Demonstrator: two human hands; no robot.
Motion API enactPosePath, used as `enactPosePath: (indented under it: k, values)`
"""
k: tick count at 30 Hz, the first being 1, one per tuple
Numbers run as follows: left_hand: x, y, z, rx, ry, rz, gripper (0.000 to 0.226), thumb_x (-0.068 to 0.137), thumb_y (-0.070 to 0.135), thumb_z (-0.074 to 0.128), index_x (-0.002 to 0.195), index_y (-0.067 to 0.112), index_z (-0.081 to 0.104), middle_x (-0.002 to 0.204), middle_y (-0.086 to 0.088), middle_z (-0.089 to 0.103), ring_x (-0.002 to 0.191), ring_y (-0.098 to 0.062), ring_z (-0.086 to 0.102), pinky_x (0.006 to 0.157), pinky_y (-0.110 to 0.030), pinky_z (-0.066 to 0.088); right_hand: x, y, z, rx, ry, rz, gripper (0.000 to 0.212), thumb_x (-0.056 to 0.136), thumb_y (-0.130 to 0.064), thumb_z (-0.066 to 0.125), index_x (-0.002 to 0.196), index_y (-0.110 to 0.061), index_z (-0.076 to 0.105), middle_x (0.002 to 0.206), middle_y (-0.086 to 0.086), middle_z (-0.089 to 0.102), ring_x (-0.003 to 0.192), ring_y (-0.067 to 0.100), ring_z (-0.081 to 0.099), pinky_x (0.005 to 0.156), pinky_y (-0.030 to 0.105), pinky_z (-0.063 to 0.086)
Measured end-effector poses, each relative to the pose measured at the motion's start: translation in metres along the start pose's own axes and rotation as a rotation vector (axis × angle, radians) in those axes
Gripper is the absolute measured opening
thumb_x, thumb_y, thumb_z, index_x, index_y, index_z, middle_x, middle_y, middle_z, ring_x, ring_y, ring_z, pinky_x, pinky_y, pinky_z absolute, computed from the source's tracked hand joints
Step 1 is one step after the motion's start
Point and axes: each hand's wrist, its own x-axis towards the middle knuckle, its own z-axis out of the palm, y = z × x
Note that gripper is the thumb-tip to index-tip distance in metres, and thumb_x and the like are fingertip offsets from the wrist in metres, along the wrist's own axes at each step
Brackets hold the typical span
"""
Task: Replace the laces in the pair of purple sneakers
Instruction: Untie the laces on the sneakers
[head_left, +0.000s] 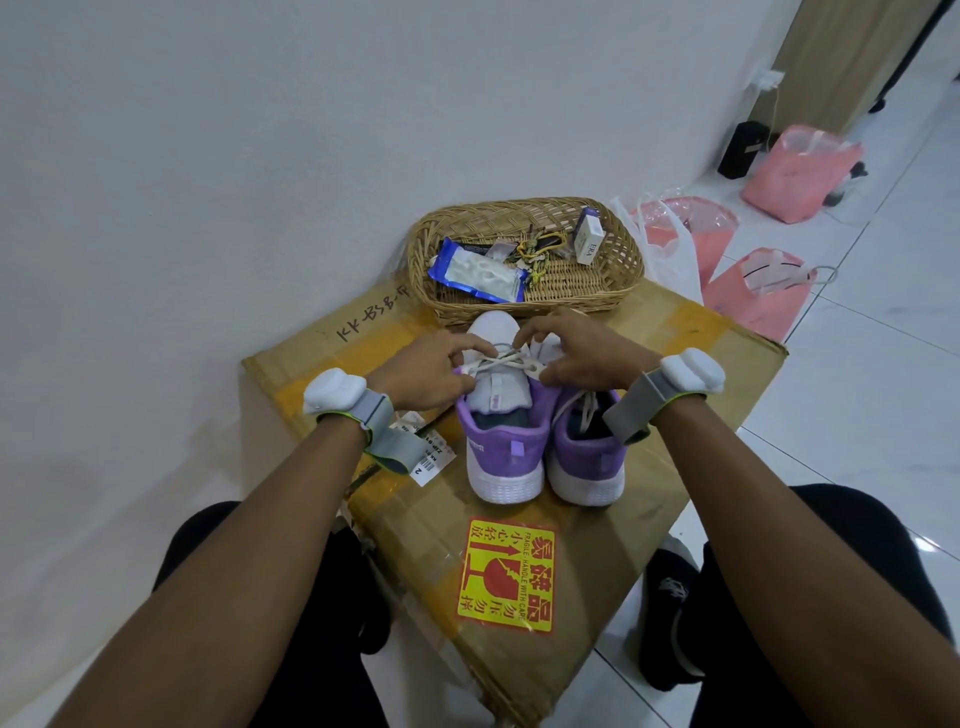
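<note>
Sneakers (587, 462): stood together on the cardboard box (623, 519).
Lace (506, 358): pinched over the left-side sneaker (501, 452) by curled fingers of left hand (431, 374) and right hand (582, 358).
Risk: an end may be pulled out if tugged unevenly.
Basket (571, 296): a blue packet (480, 273), white box (589, 239) and tangled cords (527, 252) are held.
</note>
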Motion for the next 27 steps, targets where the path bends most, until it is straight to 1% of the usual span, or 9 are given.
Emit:
enactPosePath:
  k: [5, 7, 9, 11, 14, 16, 19, 22, 27]
  values:
    - [0.004, -0.005, 0.001, 0.053, -0.004, -0.005, 0.031, 0.084, 0.019, 0.067, 0.113, 0.03, 0.066, 0.1, -0.003, 0.053, 0.089, -0.016, 0.051, 0.08, -0.035, 0.046, 0.001, -0.003, 0.004, -0.079, -0.034, -0.022, 0.044, 0.077, -0.02, 0.071, 0.117, -0.035, 0.065, 0.11, 0.006, 0.047, 0.102, 0.02, 0.044, 0.091, 0.033, 0.039]
    - [0.004, -0.003, 0.0, -0.006, -0.001, -0.01, 0.019, 0.081, 0.01, 0.069, 0.095, 0.021, 0.062, 0.098, -0.003, 0.05, 0.08, -0.011, 0.047, 0.074, -0.032, 0.044, 0.001, -0.002, 0.003, -0.041, -0.003, -0.041, 0.028, 0.073, -0.019, 0.075, 0.097, -0.031, 0.067, 0.107, 0.005, 0.047, 0.1, 0.019, 0.045, 0.084, 0.029, 0.037]
    - [0.003, -0.001, -0.001, -0.171, 0.021, -0.002, 0.027, 0.075, -0.006, 0.066, 0.075, 0.015, 0.05, 0.085, -0.003, 0.05, 0.069, -0.014, 0.043, 0.064, -0.03, 0.04, 0.003, 0.0, 0.003, 0.0, 0.037, -0.057, 0.028, 0.067, -0.013, 0.076, 0.073, -0.03, 0.056, 0.096, 0.0, 0.049, 0.089, 0.017, 0.046, 0.072, 0.026, 0.029]
    - [0.001, -0.002, -0.001, -0.353, 0.035, 0.008, 0.035, 0.069, -0.015, 0.063, 0.069, 0.013, 0.043, 0.072, -0.003, 0.05, 0.065, -0.016, 0.041, 0.059, -0.028, 0.037, 0.001, 0.001, 0.002, 0.068, 0.051, -0.055, 0.03, 0.065, -0.007, 0.075, 0.067, -0.024, 0.051, 0.076, -0.011, 0.051, 0.073, 0.013, 0.046, 0.062, 0.027, 0.027]
    - [0.001, -0.004, -0.004, -0.478, 0.005, -0.024, 0.02, 0.075, 0.001, 0.08, 0.078, 0.011, 0.063, 0.064, 0.007, 0.054, 0.062, -0.012, 0.047, 0.057, -0.024, 0.042, -0.002, 0.0, -0.002, 0.274, 0.007, -0.083, 0.025, 0.073, -0.01, 0.078, 0.07, -0.024, 0.058, 0.06, -0.015, 0.056, 0.055, 0.001, 0.045, 0.056, 0.02, 0.036]
    - [0.0, -0.003, -0.004, -0.493, 0.044, -0.051, 0.014, 0.084, 0.021, 0.079, 0.093, 0.011, 0.075, 0.063, 0.016, 0.062, 0.059, 0.002, 0.053, 0.056, -0.01, 0.042, -0.002, 0.0, -0.002, 0.351, 0.013, -0.069, 0.011, 0.082, -0.032, 0.076, 0.075, -0.028, 0.068, 0.067, -0.009, 0.063, 0.06, 0.002, 0.049, 0.06, 0.021, 0.039]
    - [0.004, -0.008, -0.003, -0.492, 0.23, -0.139, 0.016, 0.095, 0.021, 0.067, 0.091, 0.006, 0.073, 0.06, 0.011, 0.058, 0.047, 0.004, 0.045, 0.046, -0.01, 0.035, 0.004, 0.011, 0.006, 0.268, 0.234, 0.036, 0.02, 0.088, -0.042, 0.067, 0.077, -0.026, 0.07, 0.073, -0.003, 0.067, 0.068, 0.01, 0.057, 0.068, 0.031, 0.047]
    - [0.008, -0.017, -0.003, -0.557, 0.261, -0.355, 0.013, 0.095, 0.016, 0.056, 0.084, 0.012, 0.06, 0.067, 0.0, 0.054, 0.053, -0.012, 0.041, 0.046, -0.021, 0.029, 0.006, 0.021, 0.009, 0.158, 0.433, 0.262, 0.019, 0.091, -0.037, 0.058, 0.078, -0.025, 0.065, 0.081, -0.003, 0.072, 0.083, 0.021, 0.064, 0.076, 0.035, 0.051]
    - [0.004, -0.013, 0.002, -0.414, 0.201, -0.198, 0.024, 0.092, 0.035, 0.07, 0.091, 0.011, 0.077, 0.083, -0.003, 0.071, 0.064, -0.007, 0.054, 0.057, -0.022, 0.042, 0.004, 0.014, 0.005, 0.208, 0.228, 0.139, 0.026, 0.091, -0.042, 0.064, 0.079, -0.02, 0.072, 0.078, -0.001, 0.064, 0.074, 0.016, 0.055, 0.066, 0.031, 0.038]
